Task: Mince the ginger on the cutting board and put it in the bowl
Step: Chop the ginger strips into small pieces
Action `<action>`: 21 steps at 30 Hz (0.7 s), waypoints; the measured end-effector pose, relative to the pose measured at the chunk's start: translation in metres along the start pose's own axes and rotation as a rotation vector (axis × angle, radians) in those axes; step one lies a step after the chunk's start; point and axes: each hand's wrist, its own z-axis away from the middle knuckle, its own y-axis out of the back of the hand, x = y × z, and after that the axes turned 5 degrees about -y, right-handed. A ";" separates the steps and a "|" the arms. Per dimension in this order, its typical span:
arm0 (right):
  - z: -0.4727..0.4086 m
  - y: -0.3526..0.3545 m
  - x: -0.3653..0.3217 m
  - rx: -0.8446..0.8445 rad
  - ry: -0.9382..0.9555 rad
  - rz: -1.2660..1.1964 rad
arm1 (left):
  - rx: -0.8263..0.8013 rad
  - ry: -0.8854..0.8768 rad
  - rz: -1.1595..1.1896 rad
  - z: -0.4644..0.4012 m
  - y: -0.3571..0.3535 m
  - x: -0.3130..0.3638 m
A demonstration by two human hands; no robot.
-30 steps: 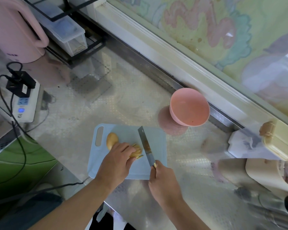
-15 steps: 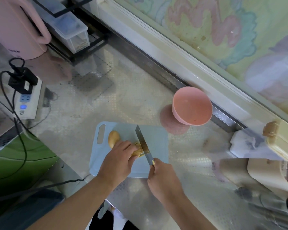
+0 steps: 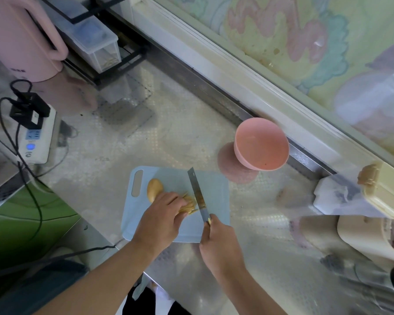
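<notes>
1. Blue board (image 3: 212, 192) at the near edge of the desk (image 3: 114, 151); ginger (image 3: 155, 189) lies on its left half, part whole, part cut into slivers beside the blade.
2. Left hand (image 3: 162, 219) presses on the ginger, fingers (image 3: 178, 201) curled over the cut end. Right hand (image 3: 221, 244) grips the knife (image 3: 198, 194) handle, fingers wrapped round it.
3. Blade stands edge-down just right of the left fingertips. Judgement: keep the tips tucked back, knuckles guiding the blade, cuts short and close, then cross-cut the slivers.
4. Still mid-mince, by my reading; nothing in the bowl (image 3: 262, 144).
5. Bowl sits far right of the board, apart from it, with open desk between. Carrying mince over on the blade looks workable.
6. Around: power strip (image 3: 38, 135) with cables far left, pink kettle (image 3: 21, 39), clear box (image 3: 96, 42) on a rack, white container (image 3: 341, 196) right. None blocks the cutting.
</notes>
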 end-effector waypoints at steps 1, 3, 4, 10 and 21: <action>0.000 0.001 0.000 0.010 0.008 -0.005 | 0.002 0.000 -0.002 0.000 0.000 0.000; 0.002 0.003 -0.001 0.015 0.024 -0.009 | 0.001 0.003 -0.007 0.000 0.001 0.000; 0.003 0.004 -0.002 0.016 0.032 -0.007 | 0.001 0.006 -0.008 0.000 0.001 0.001; 0.003 0.002 -0.006 -0.005 0.044 0.048 | 0.009 0.000 0.014 0.000 0.002 0.001; -0.004 0.005 -0.020 -0.091 -0.026 0.130 | 0.006 0.000 -0.002 -0.001 0.002 0.001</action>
